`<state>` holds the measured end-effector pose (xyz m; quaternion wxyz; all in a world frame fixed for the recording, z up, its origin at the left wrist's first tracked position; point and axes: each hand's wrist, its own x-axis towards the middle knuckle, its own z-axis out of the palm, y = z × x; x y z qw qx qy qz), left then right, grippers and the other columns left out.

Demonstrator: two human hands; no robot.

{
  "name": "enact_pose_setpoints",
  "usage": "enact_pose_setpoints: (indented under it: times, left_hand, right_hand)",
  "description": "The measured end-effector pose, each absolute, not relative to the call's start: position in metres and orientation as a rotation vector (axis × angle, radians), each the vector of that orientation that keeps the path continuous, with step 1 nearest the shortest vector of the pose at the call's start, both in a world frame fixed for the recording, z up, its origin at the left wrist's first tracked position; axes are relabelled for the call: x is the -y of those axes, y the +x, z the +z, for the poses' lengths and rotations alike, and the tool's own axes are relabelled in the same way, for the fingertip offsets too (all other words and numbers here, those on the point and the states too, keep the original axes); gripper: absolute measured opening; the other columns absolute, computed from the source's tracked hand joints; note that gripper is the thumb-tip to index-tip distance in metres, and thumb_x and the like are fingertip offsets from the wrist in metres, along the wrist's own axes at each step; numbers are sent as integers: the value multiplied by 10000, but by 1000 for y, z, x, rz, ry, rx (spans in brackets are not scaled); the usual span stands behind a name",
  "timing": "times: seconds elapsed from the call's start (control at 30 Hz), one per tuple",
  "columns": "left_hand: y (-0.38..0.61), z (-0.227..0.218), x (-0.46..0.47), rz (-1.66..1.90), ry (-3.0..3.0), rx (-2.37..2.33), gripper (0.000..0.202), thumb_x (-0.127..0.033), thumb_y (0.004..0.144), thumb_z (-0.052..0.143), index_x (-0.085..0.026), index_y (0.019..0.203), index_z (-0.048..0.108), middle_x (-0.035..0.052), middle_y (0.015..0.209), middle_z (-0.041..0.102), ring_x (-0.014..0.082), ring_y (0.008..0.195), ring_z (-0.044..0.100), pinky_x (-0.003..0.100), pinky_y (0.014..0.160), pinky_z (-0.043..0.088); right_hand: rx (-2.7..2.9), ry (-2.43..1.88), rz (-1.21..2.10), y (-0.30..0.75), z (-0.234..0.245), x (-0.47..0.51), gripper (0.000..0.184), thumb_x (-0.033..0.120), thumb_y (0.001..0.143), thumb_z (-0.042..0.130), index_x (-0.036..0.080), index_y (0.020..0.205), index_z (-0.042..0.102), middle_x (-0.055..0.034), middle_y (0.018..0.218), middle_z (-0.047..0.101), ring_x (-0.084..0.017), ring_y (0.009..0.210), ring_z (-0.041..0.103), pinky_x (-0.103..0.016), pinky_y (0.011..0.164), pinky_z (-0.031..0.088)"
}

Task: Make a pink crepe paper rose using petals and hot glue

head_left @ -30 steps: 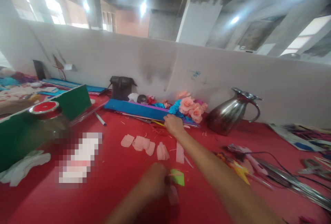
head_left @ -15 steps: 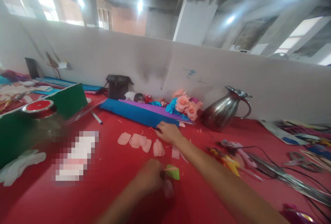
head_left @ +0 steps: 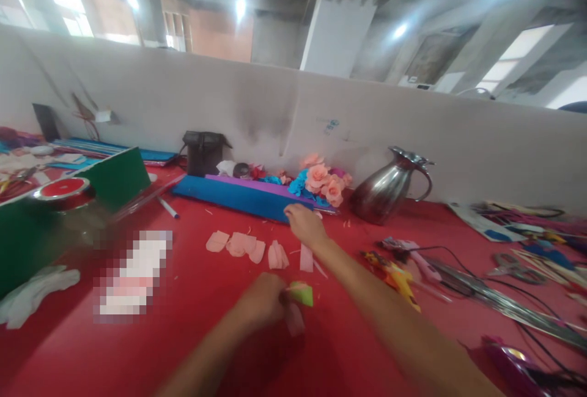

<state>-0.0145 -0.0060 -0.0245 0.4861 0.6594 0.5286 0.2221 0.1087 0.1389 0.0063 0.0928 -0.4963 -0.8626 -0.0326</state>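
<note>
Scrap of green paper [head_left: 303,293] is pinched in the closed left hand [head_left: 262,303], low over the red table [head_left: 192,342] near its front. Farther back, the right hand [head_left: 303,224] rests at the near edge of the blue paper sheets [head_left: 233,196]; I cannot tell whether it grips anything. Pink paper petals [head_left: 243,244] lie between the hands, with paper flowers [head_left: 321,178] and a steel jug [head_left: 385,187] beyond.
</note>
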Motion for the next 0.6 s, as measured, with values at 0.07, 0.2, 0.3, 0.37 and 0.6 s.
enact_pose_setpoints:
  times: [0.07, 0.2, 0.3, 0.37, 0.6]
  left_hand:
    - [-16, -28, 5, 570, 1580, -1289, 95, -129, 583, 550, -149, 588, 642, 29, 570, 608, 165, 578, 549, 240, 513, 317]
    - [-20, -27, 4, 594, 1376, -1271, 25, -170, 586, 602, -148, 599, 597, 1, 553, 558, 137, 524, 492, 240, 505, 327]
    - [-21, -24, 4, 619, 1279, -1243, 105, -226, 581, 661, -151, 606, 591, -11, 554, 540, 115, 512, 460, 235, 507, 321]
    - [-21, -21, 4, 623, 1258, -1249, 121, -237, 583, 675, -152, 606, 592, -10, 572, 544, 112, 533, 466, 234, 521, 323]
    - [-23, -21, 3, 695, 1267, -1269, 123, -229, 587, 681, -164, 578, 578, -27, 549, 510, 101, 526, 437, 238, 523, 301]
  right_hand:
    - [2390, -1455, 73, 125, 11, -124, 269, 218, 942, 356, 201, 1048, 602, -66, 1033, 666, -175, 951, 622, -269, 786, 450]
    - [1874, -1355, 699, 161, 14, -77, 246, 346, 869, 486, 178, 827, 662, -42, 752, 694, -176, 710, 639, -278, 663, 460]
    - [1784, -1270, 1047, 176, 16, -44, 322, 421, 842, 504, 176, 748, 689, -54, 763, 705, -178, 745, 636, -288, 697, 450]
    - [1865, -1207, 1227, 179, 17, -29, 263, 410, 802, 565, 190, 809, 708, -47, 835, 713, -178, 794, 630, -287, 720, 441]
    - [2214, -1179, 1230, 162, 3, -20, 208, 366, 768, 608, 184, 724, 697, -23, 688, 679, -144, 633, 572, -248, 567, 380]
